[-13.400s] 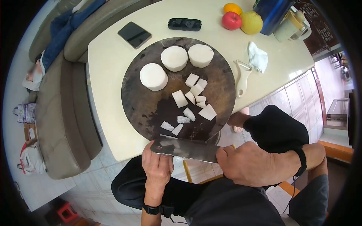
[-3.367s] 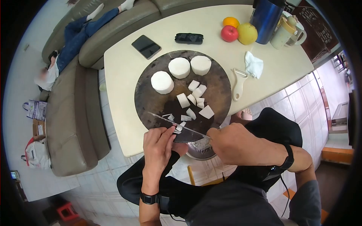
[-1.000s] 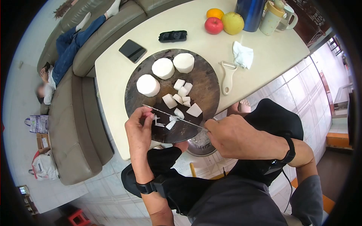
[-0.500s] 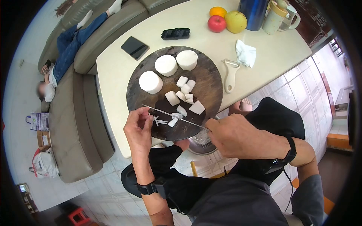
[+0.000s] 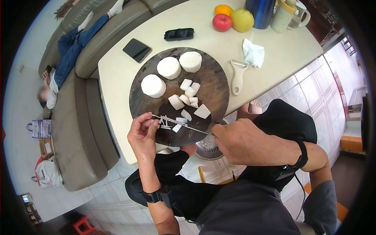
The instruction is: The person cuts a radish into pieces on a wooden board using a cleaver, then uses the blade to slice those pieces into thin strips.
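My right hand (image 5: 241, 141) is closed round the handle of a knife (image 5: 188, 126), whose thin blade reaches left over the lower part of a round dark board (image 5: 215, 86). My left hand (image 5: 144, 131) is at the board's lower left edge, fingers bent together by the blade's tip; what they pinch is too small to make out. Thin white strips (image 5: 166, 124) lie by its fingertips. Several white chunks (image 5: 176, 102) are scattered mid-board. Three thick white rounds (image 5: 153, 86) stand along its upper left.
On the cream table (image 5: 117, 82) are a phone (image 5: 137, 50), a black case (image 5: 179, 34), a peeler (image 5: 237, 78), a cloth (image 5: 253, 53), fruit (image 5: 242, 20) and a blue flask (image 5: 260, 13). A metal bowl (image 5: 209, 150) sits below the board. A person (image 5: 64, 62) lies on the sofa.
The view has shifted slightly. The knife's blade has moved a little against the board, and the white strips near my left fingertips lie differently. Both hands keep nearly the same pose.
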`<state>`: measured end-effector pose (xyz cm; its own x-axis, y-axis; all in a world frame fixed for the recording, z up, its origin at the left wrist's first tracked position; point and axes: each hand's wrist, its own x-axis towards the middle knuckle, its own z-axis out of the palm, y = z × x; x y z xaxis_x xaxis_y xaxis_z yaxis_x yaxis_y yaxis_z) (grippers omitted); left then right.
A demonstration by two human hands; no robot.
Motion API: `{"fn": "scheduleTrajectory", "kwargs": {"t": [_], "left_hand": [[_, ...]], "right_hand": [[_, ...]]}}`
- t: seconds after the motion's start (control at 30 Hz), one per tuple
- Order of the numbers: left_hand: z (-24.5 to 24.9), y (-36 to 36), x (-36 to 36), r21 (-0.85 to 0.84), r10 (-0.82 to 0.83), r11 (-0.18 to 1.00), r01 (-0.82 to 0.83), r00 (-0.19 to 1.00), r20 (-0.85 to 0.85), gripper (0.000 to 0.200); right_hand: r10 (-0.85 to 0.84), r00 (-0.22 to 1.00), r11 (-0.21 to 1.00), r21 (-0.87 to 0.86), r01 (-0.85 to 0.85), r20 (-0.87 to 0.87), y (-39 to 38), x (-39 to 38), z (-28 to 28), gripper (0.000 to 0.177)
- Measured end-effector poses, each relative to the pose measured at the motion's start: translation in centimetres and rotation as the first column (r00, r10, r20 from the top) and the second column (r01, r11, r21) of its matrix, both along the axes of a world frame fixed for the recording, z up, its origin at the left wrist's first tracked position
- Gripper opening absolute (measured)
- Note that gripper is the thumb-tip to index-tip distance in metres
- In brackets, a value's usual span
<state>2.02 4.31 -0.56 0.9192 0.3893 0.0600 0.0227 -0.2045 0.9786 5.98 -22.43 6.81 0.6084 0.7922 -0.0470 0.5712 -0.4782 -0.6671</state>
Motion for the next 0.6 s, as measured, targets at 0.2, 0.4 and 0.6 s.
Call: {"fn": "scheduleTrajectory", "kwargs": {"t": [0.2,0.4,0.6], "left_hand": [[-0.2,0.3,-0.3,-0.046,0.015,0.999,-0.02,0.993,-0.116,0.025],[0.5,-0.6,0.1,0.391,0.083,0.919,-0.054,0.995,-0.059,0.022],[0.1,-0.1,0.0,0.587,0.064,0.806,-0.074,0.997,0.037,0.022]], "right_hand": [[0.003,1.0,1.0,-0.005,-0.003,0.004,0.0,0.0,0.1,0.014],[0.0,1.0,1.0,-0.011,0.0,0.012,0.1,-0.1,0.0,0.014],[-0.012,1.0,1.0,-0.002,0.012,0.017,0.2,0.0,-0.1,0.014]]}}
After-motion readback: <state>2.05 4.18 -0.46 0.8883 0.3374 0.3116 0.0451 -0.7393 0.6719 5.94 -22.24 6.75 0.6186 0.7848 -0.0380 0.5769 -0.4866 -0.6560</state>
